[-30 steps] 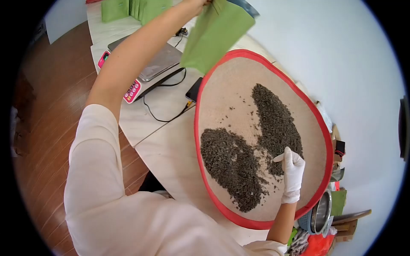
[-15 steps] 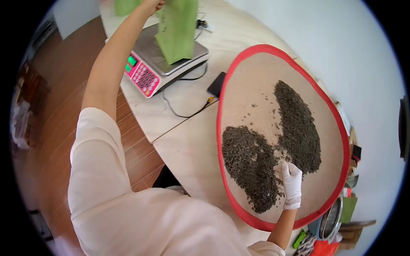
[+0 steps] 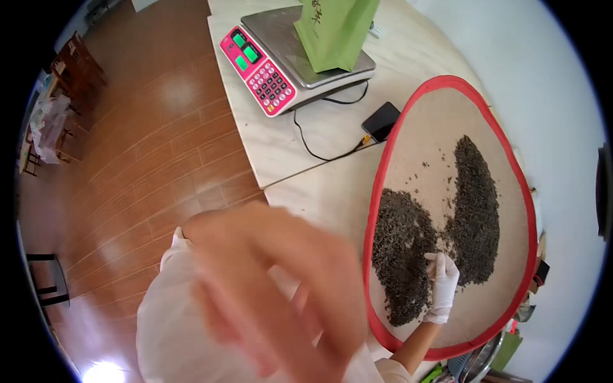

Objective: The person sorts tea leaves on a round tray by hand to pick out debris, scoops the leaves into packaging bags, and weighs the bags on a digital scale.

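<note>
A white glove covers my right hand (image 3: 443, 281), which is over the round tray (image 3: 424, 127) with a red rim. Its fingers are pinched together at the edge of the left heap of dark dried leaves (image 3: 402, 239); whatever they hold is too small to make out. A second heap of the same leaves (image 3: 477, 217) lies to its right, with loose bits between. My left hand (image 3: 281, 274), bare and smeared by motion, is raised close to the camera. Up on the scale's metal plate (image 3: 271, 29) stands a green paper bag (image 3: 335, 32) with dark lettering.
The scale has a pink keypad panel (image 3: 271, 86) and lit green displays. A phone (image 3: 381, 121) and a black cable (image 3: 313, 152) lie on the pale table (image 3: 306, 198) between scale and tray. Basins (image 3: 482, 360) stand beyond the tray's lower right rim. Wooden chairs (image 3: 76, 60) are far left.
My left hand has let go of the green bag and come back close to the camera. The bag stays on the scale. My right hand remains at the leaves; the view has shifted.
</note>
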Demonstrator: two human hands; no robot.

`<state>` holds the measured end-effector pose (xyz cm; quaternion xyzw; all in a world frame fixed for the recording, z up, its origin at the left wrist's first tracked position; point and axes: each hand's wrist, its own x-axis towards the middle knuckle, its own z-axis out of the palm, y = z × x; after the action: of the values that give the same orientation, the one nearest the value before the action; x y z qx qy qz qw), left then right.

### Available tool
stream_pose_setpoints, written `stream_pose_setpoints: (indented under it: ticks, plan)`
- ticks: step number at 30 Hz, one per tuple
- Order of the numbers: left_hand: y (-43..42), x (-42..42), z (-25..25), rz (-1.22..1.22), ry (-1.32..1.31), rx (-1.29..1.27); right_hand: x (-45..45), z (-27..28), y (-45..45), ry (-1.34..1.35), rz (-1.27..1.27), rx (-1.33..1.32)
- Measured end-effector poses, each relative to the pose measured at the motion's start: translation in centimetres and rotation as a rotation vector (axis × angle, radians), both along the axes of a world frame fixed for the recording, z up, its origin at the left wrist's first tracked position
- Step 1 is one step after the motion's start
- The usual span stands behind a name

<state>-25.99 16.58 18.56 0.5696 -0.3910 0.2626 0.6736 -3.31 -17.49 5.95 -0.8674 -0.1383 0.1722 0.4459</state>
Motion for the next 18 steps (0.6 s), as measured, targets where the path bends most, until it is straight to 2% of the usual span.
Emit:
stream_pose_setpoints:
  ticks: [2,4,5,7,8,11,18]
  plan:
    - [-1.9,-0.3,1.2,-0.323,-0.028,-0.256,0.0,-0.4,-0.2,-0.025,0.015,-0.010]
    - [-3.7,-1.5,2.2,-0.444,0.037,-0.457,0.1,-1.3,-0.8,-0.054,0.022,-0.011]
    - [-3.0,-3.4,2.2,-0.669,0.331,-0.493,-0.1,-1.4,-0.8,-0.049,0.013,-0.007]
    - [-2.0,-3.8,1.6,-0.908,0.635,-0.521,-0.4,-1.5,-0.9,-0.012,0.002,-0.004]
    - [-1.3,-2.9,1.0,-0.778,0.379,-0.387,-0.7,-1.4,-0.9,-0.005,-0.013,-0.021]
    - [-1.3,-2.1,0.6,-0.719,0.180,-0.347,-0.9,-1.3,-0.5,-0.007,0.012,-0.031]
    - [-1.9,-0.7,0.1,-0.886,0.152,-0.354,-0.7,-1.7,-0.7,0.039,0.034,-0.015]
